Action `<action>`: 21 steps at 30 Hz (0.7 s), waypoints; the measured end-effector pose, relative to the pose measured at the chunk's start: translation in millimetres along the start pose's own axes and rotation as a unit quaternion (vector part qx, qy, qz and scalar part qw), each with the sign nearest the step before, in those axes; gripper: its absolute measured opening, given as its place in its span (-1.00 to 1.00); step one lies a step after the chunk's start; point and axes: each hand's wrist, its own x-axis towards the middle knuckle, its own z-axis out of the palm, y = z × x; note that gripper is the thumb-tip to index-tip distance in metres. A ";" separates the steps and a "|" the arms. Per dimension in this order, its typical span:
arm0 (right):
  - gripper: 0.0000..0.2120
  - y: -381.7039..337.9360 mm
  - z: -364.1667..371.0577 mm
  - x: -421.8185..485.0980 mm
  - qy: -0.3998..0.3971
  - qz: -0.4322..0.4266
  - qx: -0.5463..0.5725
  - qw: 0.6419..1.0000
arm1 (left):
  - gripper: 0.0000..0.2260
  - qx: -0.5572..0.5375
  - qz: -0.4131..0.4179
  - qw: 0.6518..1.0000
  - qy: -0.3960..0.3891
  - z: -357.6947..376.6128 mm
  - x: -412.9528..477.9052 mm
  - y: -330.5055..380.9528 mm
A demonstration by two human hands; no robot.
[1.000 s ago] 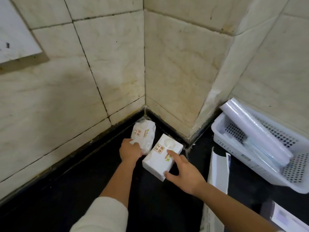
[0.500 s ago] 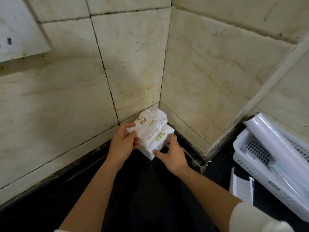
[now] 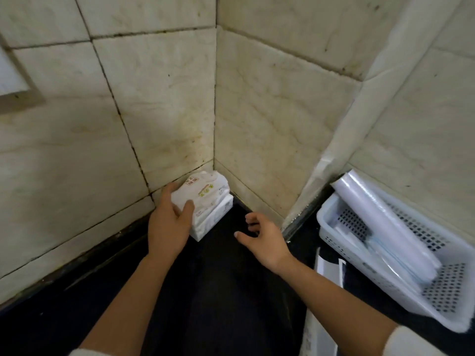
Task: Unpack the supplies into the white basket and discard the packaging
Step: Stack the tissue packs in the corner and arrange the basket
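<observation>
Two white tissue packs are stacked in the wall corner on the dark counter: the upper tissue pack (image 3: 205, 190) lies on the lower tissue pack (image 3: 213, 217). My left hand (image 3: 169, 222) grips the left end of the upper pack, thumb on top. My right hand (image 3: 262, 237) hovers just right of the stack with fingers spread, touching nothing. The white basket (image 3: 334, 222) stands at the right against the wall and holds a white plastic-wrapped roll (image 3: 380, 219) and flat wrapped packs.
Beige marble tile walls (image 3: 159, 111) close off the corner behind the stack. A flat white package (image 3: 326, 268) lies on the dark counter (image 3: 218, 291) in front of the basket.
The two packs went from side by side to stacked and were pushed back into the corner. My right hand has let go and drawn back to the right.
</observation>
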 end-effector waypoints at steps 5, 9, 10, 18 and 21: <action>-0.90 33.8 -86.7 -57.5 0.075 -0.033 -0.028 0.996 | -0.74 0.002 0.099 0.991 -0.087 54.4 -67.6 54.5; -0.92 59.8 -167.8 -71.8 0.163 0.009 -0.060 0.985 | -0.76 0.001 0.176 0.968 -0.180 123.8 -113.4 100.4; -0.92 67.1 -185.8 -70.2 0.182 0.016 -0.074 0.980 | -0.75 0.011 0.191 0.962 -0.194 142.9 -121.6 110.2; -0.62 123.2 -259.0 -17.2 0.170 0.032 -0.247 0.954 | -0.46 0.209 0.203 0.916 -0.276 254.3 -149.0 136.7; -0.52 131.3 -256.9 2.0 0.170 0.022 -0.302 0.938 | -0.39 0.237 0.187 0.909 -0.287 265.9 -148.4 131.4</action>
